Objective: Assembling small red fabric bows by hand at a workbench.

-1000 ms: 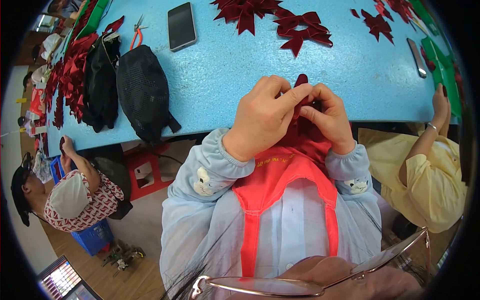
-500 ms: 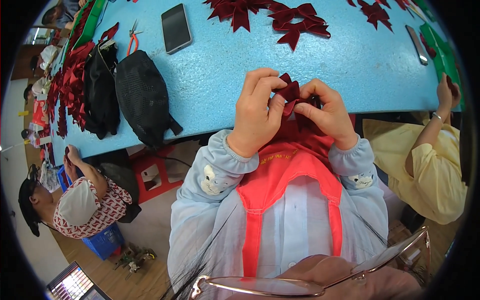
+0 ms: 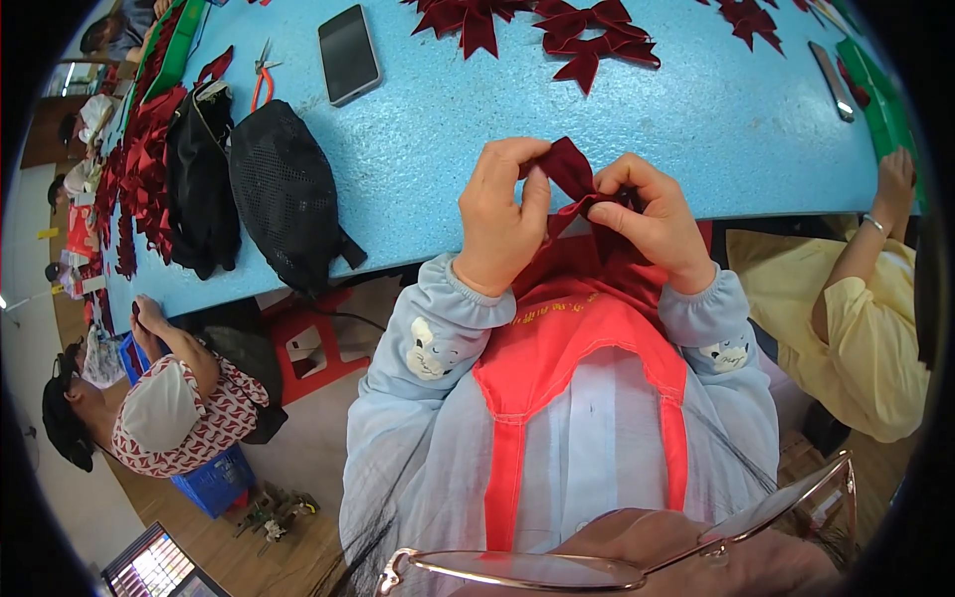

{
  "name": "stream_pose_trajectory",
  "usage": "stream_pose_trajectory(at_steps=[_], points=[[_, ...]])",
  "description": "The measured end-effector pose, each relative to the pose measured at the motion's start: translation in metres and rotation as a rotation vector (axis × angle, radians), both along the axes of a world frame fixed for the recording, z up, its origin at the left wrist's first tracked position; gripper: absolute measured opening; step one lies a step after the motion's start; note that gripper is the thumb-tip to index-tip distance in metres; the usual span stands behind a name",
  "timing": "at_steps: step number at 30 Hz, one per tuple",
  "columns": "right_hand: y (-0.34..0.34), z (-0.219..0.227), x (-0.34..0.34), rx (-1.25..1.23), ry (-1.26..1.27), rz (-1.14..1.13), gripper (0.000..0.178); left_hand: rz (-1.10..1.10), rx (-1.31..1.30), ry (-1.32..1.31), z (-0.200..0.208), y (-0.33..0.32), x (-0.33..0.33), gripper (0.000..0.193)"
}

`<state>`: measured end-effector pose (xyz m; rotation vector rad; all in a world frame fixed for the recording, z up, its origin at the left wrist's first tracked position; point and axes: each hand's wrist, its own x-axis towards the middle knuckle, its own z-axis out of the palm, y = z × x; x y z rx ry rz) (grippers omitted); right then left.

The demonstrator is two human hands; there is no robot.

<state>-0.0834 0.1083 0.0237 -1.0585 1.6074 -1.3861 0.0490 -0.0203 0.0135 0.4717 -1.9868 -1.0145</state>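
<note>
Between my hands, just above the near table edge, is a dark red velvet bow [image 3: 570,169]. My left hand [image 3: 502,214] pinches its upper left loop between thumb and fingertips. Around the middle of the bow, the thumb and bent index finger of my right hand [image 3: 652,219] are closed; part of the ribbon is hidden behind those fingers. Further off on the blue table [image 3: 428,149] lie several finished-looking bows of the same velvet, such as the double-looped bow [image 3: 595,42].
A black phone [image 3: 349,55], red-handled pliers [image 3: 263,80] and black mesh bag [image 3: 284,194] lie to the left, beside a heap of red ribbon [image 3: 144,159]. A grey metal tool [image 3: 831,82] and green tray [image 3: 880,99] are right. People sit at both sides.
My left hand has shifted slightly left and pulled the bow's loop outward, so more of the ribbon shows. My right hand has stayed nearly in place.
</note>
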Motion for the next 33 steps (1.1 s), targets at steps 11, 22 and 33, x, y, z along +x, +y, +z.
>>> stream_pose_trajectory(at_steps=[11, 22, 33], points=[[-0.003, -0.003, 0.004, -0.026, 0.043, 0.022, 0.017, -0.063, 0.242, 0.105, -0.011, 0.000, -0.002, 0.023], [0.006, 0.016, -0.042, 0.132, 0.160, 0.236, 0.018, -0.325, 0.876, -0.285, 0.005, -0.011, -0.009, 0.021], [0.040, -0.004, -0.042, -0.151, 0.941, -0.280, 0.023, -0.091, -0.288, -0.396, 0.007, 0.014, -0.017, 0.017]])
